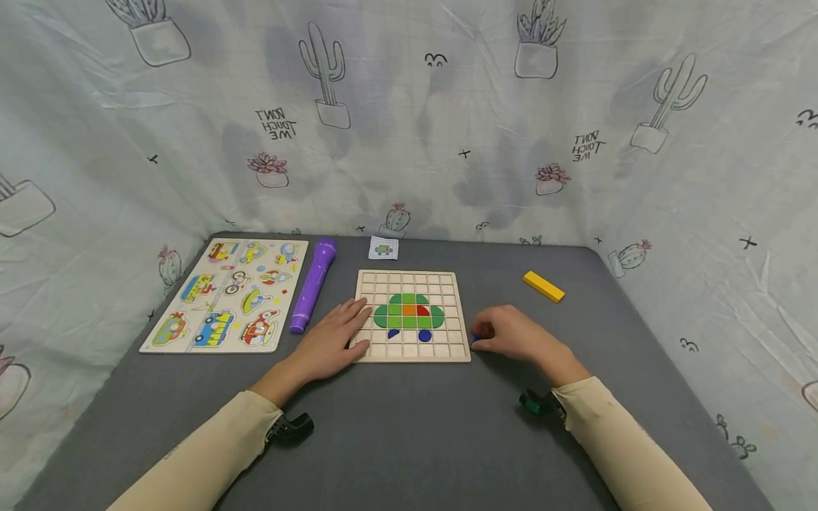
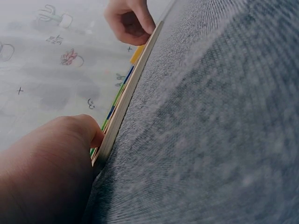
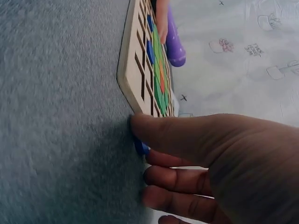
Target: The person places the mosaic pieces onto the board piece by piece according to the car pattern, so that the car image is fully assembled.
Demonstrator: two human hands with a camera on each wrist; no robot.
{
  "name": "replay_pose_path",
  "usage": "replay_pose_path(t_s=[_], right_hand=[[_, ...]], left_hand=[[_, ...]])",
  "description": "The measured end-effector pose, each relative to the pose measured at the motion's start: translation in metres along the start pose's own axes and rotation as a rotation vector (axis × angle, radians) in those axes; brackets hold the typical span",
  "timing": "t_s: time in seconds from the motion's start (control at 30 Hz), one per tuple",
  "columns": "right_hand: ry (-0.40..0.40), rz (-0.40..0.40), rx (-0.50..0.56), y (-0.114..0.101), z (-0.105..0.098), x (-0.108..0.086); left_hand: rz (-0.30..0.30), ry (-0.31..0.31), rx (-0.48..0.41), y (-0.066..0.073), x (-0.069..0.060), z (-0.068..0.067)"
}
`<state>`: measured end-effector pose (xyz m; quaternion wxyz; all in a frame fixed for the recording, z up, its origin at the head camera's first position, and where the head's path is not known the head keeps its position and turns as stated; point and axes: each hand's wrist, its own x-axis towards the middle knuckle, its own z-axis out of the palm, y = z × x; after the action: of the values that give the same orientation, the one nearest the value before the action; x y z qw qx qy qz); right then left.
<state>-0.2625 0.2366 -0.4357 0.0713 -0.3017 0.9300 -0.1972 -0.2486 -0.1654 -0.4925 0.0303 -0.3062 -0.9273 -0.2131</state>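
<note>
A square wooden grid board [image 1: 412, 280] lies on the grey table. Green, orange and red pieces form a car-like shape in its cells, with a blue circle [image 1: 424, 336] and a smaller blue piece [image 1: 393, 333] below them. My left hand [image 1: 329, 341] rests on the board's left edge, fingers spread. Beside the board's right edge, my right hand [image 1: 514, 333] pinches a small blue piece [image 3: 141, 147] between thumb and fingers, low over the table. Most of that piece is hidden by the fingers, so its full shape cannot be told.
On the left lies a puzzle board with vehicle pictures [image 1: 224, 294], next to a purple microphone-shaped object [image 1: 313, 284]. A small picture card [image 1: 383, 248] sits behind the grid board. To the right is a yellow bar [image 1: 544, 287]. A patterned cloth [image 1: 409, 106] hangs behind the table.
</note>
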Motion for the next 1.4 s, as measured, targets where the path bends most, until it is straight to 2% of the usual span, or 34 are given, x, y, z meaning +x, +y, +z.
replay_pose_path(t_s=[0.1, 0.33, 0.57, 0.67, 0.83, 1.07, 1.4], right_hand=[[0.016, -0.003, 0.009, 0.003, -0.001, -0.001], [-0.007, -0.072, -0.006, 0.005, 0.002, -0.004], [0.083, -0.087, -0.001, 0.0, 0.001, -0.002], [0.122, -0.098, 0.016, -0.009, -0.003, 0.005], [0.129, -0.142, 0.033, -0.03, -0.007, 0.019], [0.102, -0.241, 0.019, -0.054, 0.0, 0.042], [0.048, -0.289, 0.013, -0.079, 0.017, 0.072]], left_hand=[[0.001, -0.002, -0.001, -0.001, 0.001, 0.0], [0.006, 0.007, 0.009, -0.003, 0.001, 0.001], [0.006, 0.003, 0.006, -0.003, 0.0, 0.002], [0.001, 0.007, 0.005, -0.004, -0.001, 0.003], [0.003, 0.017, 0.006, -0.005, -0.002, 0.004], [0.002, 0.012, 0.005, -0.002, -0.001, 0.004], [-0.002, 0.013, 0.005, -0.001, 0.0, 0.002]])
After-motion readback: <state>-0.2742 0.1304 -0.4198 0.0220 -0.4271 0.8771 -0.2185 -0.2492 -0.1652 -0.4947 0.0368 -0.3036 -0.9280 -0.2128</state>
